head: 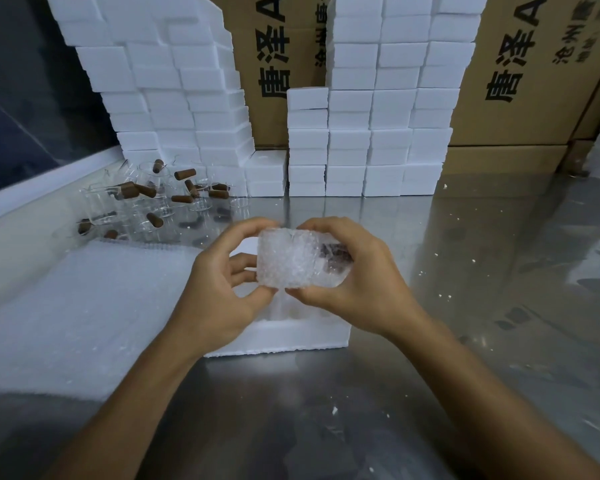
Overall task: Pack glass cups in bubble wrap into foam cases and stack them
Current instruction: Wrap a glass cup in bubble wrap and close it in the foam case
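Both hands hold a glass cup wrapped in bubble wrap [290, 259] above an open white foam case [291, 336] on the steel table. My left hand [219, 289] grips the bundle's left end, thumb below and fingers above. My right hand [357, 278] curls round its right end, where a brown handle shows through the wrap. A stack of flat bubble wrap sheets [70, 306] lies to the left of the case. Several bare glass cups with brown handles [153, 199] stand at the back left.
Tall stacks of closed white foam cases [371, 140] line the back, with a leaning stack [167, 98] at the left. Brown cardboard boxes [520, 81] stand behind them. The steel table [482, 271] is speckled with foam crumbs at the right.
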The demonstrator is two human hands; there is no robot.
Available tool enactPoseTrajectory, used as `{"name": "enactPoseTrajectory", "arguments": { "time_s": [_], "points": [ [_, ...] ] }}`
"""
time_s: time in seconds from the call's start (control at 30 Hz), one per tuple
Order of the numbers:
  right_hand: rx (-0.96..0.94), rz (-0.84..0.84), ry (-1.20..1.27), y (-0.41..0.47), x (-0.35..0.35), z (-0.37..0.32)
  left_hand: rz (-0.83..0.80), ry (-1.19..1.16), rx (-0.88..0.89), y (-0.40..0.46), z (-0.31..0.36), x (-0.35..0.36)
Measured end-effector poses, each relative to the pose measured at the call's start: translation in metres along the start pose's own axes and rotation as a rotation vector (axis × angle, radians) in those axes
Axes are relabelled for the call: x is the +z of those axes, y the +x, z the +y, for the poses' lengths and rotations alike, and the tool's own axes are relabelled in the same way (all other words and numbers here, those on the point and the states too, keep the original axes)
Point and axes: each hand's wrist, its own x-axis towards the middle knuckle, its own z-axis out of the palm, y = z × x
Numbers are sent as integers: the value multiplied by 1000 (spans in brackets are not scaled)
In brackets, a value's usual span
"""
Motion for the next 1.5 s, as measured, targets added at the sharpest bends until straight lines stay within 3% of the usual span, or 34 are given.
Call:
{"name": "enactPoseTrajectory", "arguments": {
  "time_s": [0.13,0.23,0.5,0.67,0.83,1.03,1.27,1.5],
  "points": [
    [65,-57,59,1,-3,2,61,108,33,0,-5,-3],
    [256,-97,352,4,-7,2,108,158,44,0,-8,-4],
    [547,65,702,8,-12,11,175,275,36,0,-14,-6],
    [549,107,683,8,-5,11,136,403,-24,0,-19,-13],
    [564,138,709,7,-2,9,26,244,-99,-3,-21,-16],
    [356,39,511,1,12,4,8,0,-168,-5,-25,-19],
    [320,-78,397,-4,18,10,-48,148,-161,-10,-35,-16],
    [332,-58,212,-5,23,28,5,301,-182,-12,-37,-5]
  ]
}}
